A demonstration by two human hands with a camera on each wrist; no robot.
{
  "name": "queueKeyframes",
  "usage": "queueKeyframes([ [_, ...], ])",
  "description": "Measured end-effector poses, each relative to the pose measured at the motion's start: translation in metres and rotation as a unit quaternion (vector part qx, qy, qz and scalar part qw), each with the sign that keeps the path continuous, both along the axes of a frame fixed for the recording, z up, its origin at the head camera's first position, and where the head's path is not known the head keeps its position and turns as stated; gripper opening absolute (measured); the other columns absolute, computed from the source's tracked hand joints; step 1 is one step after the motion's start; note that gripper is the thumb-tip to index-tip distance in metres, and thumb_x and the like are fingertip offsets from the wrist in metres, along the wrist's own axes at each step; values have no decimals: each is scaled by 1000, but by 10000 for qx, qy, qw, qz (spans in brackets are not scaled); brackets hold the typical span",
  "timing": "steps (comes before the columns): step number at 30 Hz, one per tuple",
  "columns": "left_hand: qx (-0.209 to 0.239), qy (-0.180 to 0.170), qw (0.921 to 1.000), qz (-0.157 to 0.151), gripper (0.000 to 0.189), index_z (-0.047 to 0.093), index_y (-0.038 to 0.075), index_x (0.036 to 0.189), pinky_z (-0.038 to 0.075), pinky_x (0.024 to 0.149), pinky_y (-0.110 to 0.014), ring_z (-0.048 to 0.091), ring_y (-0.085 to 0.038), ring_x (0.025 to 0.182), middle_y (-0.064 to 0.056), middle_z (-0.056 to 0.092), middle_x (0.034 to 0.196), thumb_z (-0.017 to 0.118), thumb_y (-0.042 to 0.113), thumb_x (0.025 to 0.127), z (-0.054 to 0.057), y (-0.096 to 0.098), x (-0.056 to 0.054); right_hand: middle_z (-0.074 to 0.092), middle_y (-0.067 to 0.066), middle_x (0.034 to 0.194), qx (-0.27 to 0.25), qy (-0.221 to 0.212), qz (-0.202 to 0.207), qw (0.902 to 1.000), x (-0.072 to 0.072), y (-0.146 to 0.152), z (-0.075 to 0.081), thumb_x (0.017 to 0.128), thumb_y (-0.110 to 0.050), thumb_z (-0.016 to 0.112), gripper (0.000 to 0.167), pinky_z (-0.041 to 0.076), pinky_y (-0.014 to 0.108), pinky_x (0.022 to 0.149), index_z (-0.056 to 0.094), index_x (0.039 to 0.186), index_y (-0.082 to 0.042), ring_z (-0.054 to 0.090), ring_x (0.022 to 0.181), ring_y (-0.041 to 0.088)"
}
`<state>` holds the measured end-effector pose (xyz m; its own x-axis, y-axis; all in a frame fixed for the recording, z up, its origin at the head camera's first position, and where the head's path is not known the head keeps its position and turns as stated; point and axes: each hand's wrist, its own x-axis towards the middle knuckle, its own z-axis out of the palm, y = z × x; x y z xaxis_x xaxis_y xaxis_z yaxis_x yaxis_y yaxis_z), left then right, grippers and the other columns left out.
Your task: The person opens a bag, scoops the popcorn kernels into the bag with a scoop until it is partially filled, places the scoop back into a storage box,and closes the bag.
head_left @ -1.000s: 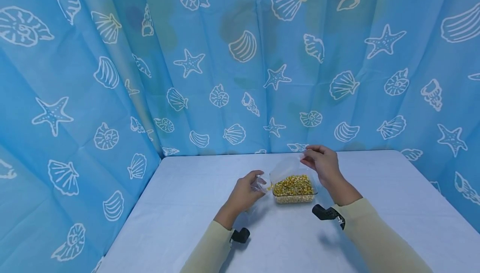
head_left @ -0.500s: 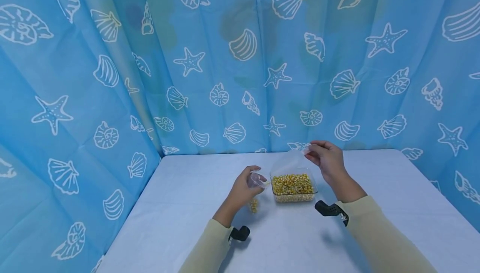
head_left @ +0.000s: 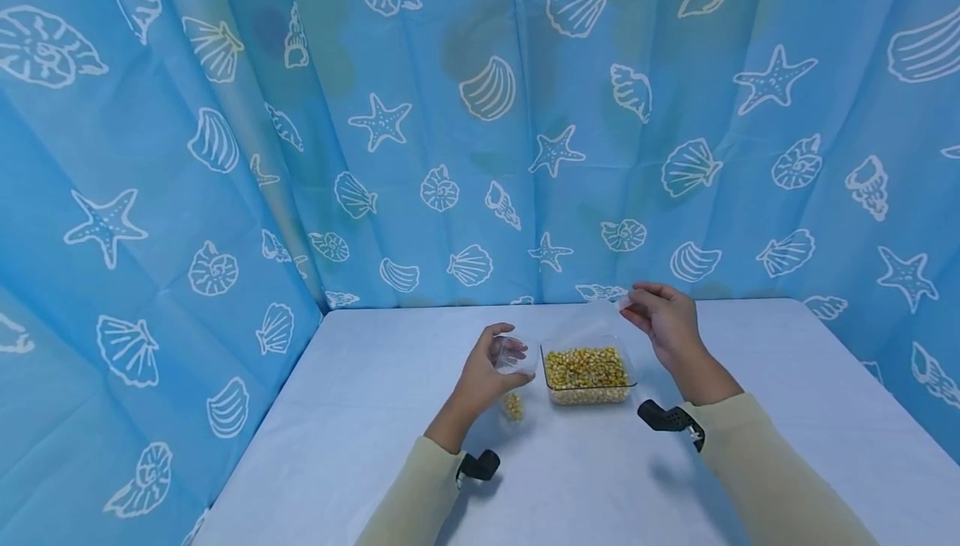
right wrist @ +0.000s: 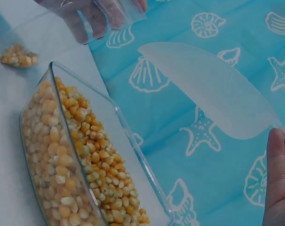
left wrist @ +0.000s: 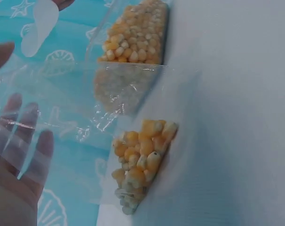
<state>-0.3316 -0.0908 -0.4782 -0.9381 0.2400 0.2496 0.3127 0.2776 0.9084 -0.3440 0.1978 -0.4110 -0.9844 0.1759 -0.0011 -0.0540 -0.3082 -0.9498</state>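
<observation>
My left hand (head_left: 480, 375) grips a clear plastic bag (left wrist: 133, 101) near its mouth, thumb and fingers spread around the opening. Corn kernels (left wrist: 142, 160) are gathered in the bag's lower corner, which hangs close over the table. To the right of the bag stands a glass container (right wrist: 142, 160) well filled with yellow corn kernels (right wrist: 109, 174). My right hand (head_left: 667, 325) pinches the handle of a translucent white scoop (right wrist: 213, 94), held up behind and above the container. The scoop's blade shows no kernels on it in the right wrist view.
A white cloth covers the table (head_left: 375, 421). Blue curtains (head_left: 420, 146) with white shell and starfish prints hang at the back and sides. Each wrist carries a black camera mount, one of them (head_left: 480, 467) near the left cuff.
The scoop has drawn back from the bag, up and to the right, with my right hand. My left hand has shifted slightly left and the bag's corner of kernels has come into sight.
</observation>
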Motion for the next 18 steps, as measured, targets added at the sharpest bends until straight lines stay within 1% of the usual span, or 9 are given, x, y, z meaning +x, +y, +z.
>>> queueKeyframes([
  [3, -239, -122, 9996, 52, 89, 37, 28, 144, 34, 108, -47, 53, -14, 116, 9, 58, 112, 89, 24, 71, 0, 4, 2, 54, 10, 109, 3, -105, -28, 9999, 0, 0, -2, 97, -10, 59, 18, 53, 27, 81, 54, 115, -7, 62, 88, 16],
  [6, -549, -127, 9984, 108, 96, 35, 24, 147, 36, 105, -48, 49, -18, 120, 9, 54, 112, 90, 32, 69, 1, 10, 5, 53, 11, 110, 25, -168, -60, 9998, -1, 2, -5, 97, -11, 60, 18, 53, 27, 81, 55, 114, -8, 62, 88, 15],
  [10, -925, 110, 9955, 154, 85, 41, 17, 143, 40, 101, -47, 51, -17, 114, 9, 55, 112, 87, 36, 73, 0, 15, 8, 53, 11, 110, 54, -165, -98, 9998, -1, 4, -7, 97, -11, 60, 17, 53, 27, 81, 55, 114, -8, 62, 87, 15],
  [12, -1040, 267, 9941, 178, 77, 44, 17, 139, 41, 100, -46, 53, -15, 111, 10, 57, 113, 84, 35, 76, 0, 16, 9, 53, 11, 109, 35, -143, -101, 9998, -1, 5, -7, 97, -11, 60, 18, 53, 27, 81, 55, 114, -8, 62, 86, 14],
  [14, -1080, 386, 9933, 170, 70, 46, 17, 136, 42, 99, -47, 54, -13, 110, 11, 59, 115, 82, 33, 79, 0, 17, 9, 54, 11, 108, 4, -121, -90, 9999, -1, 6, -8, 97, -11, 60, 18, 53, 27, 81, 55, 114, -7, 62, 85, 14],
  [18, -1043, 437, 9935, 89, 59, 46, 21, 134, 41, 100, -49, 56, -10, 111, 14, 59, 118, 77, 31, 84, 0, 17, 10, 55, 8, 105, -42, -164, -87, 9998, 0, 7, -9, 97, -11, 61, 18, 53, 27, 80, 55, 114, -8, 62, 85, 14],
])
